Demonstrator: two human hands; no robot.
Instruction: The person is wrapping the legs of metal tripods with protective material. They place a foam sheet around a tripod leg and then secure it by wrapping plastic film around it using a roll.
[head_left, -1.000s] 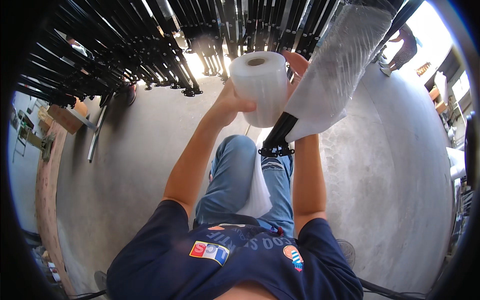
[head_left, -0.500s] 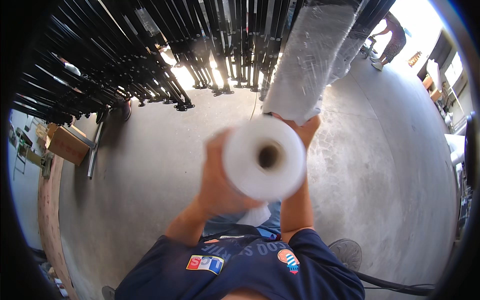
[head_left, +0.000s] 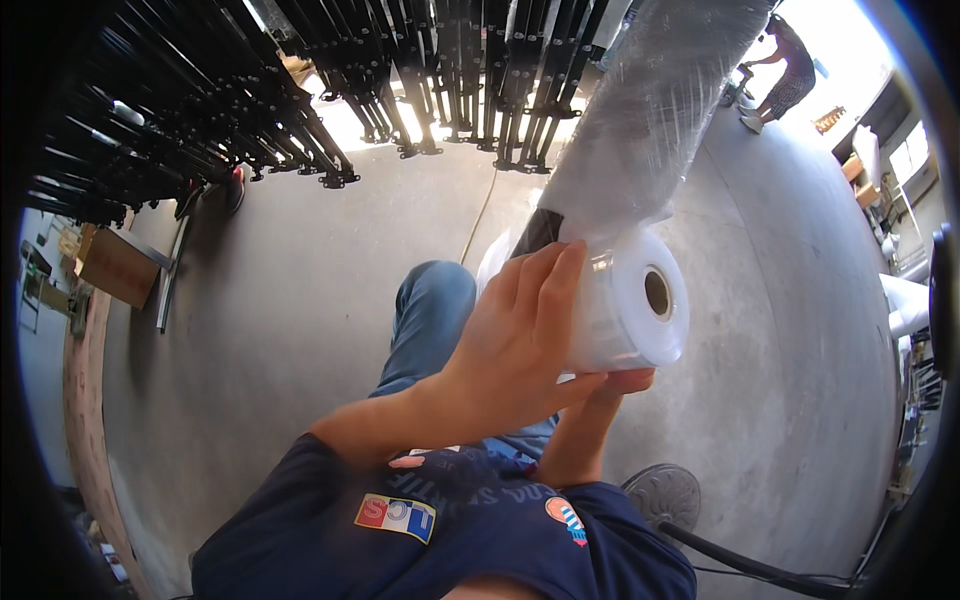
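A thick roll of clear stretch film (head_left: 620, 300) is held close under the end of a long bundle. My left hand (head_left: 520, 325) grips the roll's near-left side, its fingers bent over it. Beneath the roll is my right hand (head_left: 630, 381), closed against its underside, with most of its fingers hidden. The roll's hollow core faces right. The long bundle (head_left: 650, 120), wrapped in shiny film, slopes down from the upper right toward my hands. A dark end (head_left: 540, 232) pokes out from the film beside my left fingers.
Many black metal frames (head_left: 400, 70) hang across the top. A cardboard box (head_left: 118, 265) and metal bar (head_left: 172, 280) stand at left. Another person (head_left: 785, 70) bends at upper right. A round dark base (head_left: 665, 497) and black hose (head_left: 750, 568) lie at lower right.
The film roll has swung right and turned its core rightward. My left hand has followed it, and my right hand has moved from the bundle's end to under the roll. My knee now shows.
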